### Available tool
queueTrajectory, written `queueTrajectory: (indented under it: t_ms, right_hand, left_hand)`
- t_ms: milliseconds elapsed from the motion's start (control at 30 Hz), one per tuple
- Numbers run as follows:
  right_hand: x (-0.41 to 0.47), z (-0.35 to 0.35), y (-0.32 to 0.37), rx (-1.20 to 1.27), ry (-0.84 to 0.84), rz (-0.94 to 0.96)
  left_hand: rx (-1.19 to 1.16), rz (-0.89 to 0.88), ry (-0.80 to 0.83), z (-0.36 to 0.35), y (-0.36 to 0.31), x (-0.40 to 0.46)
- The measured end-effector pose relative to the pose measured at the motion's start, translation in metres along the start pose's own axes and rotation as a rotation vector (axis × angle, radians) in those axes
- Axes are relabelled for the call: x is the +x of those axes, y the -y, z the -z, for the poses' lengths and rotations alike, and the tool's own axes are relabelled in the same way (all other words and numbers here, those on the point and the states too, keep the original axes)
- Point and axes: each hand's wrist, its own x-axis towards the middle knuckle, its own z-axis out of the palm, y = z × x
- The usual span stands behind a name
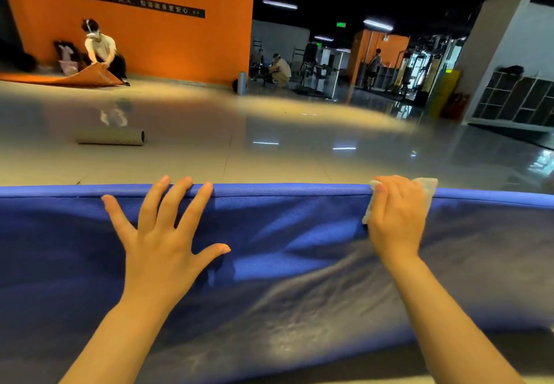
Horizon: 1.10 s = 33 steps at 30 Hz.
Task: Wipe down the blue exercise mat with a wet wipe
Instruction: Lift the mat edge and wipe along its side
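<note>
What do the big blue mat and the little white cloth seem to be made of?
The padded blue exercise mat looks like foam covered in vinyl or faux leather: fine grain, a stitched edge, soft wrinkles and a dull sheen. The thin white wet wipe under the right hand looks like a soft non-woven sheet, crumpled and slightly see-through.
</note>
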Motion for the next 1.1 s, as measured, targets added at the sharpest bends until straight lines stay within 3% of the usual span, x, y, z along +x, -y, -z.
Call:
queueTrajectory:
  t_ms: [100,200,267,333,433,633,733,800,967,1100]
  right_hand:
    - [-0.008,-0.021,0.082,0.197,-0.060,0.045]
    - [-0.026,-0.032,0.171,0.411,0.008,0.148]
    - [-0.033,-0.032,0.194,0.466,0.089,0.207]
    - [-0.030,-0.029,0.173,0.470,0.154,0.281]
    - [-0.026,-0.023,0.103,0.263,0.131,0.367]
    - [-0.008,0.004,-0.020,-0.021,0.117,0.142]
    - [-0.014,-0.007,0.000,0.040,0.034,-0.032]
    - [-0.022,-0.017,0.038,0.121,0.022,-0.046]
    - [-0.049,-0.029,0.161,0.350,0.111,0.148]
    - [-0.037,-0.022,0.140,0.331,0.203,0.399]
  left_hand:
    - [-0.013,0.010,-0.012,0.002,-0.001,0.000]
    - [-0.034,0.013,0.002,0.003,0.001,-0.001]
    - [-0.054,0.005,0.007,0.004,0.004,-0.001]
    - [-0.070,-0.003,0.011,0.004,0.008,-0.001]
    - [-0.077,-0.017,0.001,0.003,0.010,-0.002]
    - [-0.100,-0.020,-0.036,0.005,0.007,-0.003]
    - [-0.087,-0.011,-0.045,0.003,0.004,-0.003]
    - [-0.101,-0.001,-0.039,0.002,0.002,-0.002]
    - [-0.105,0.003,-0.014,0.005,0.004,-0.002]
    - [-0.108,-0.023,0.030,0.010,0.011,-0.004]
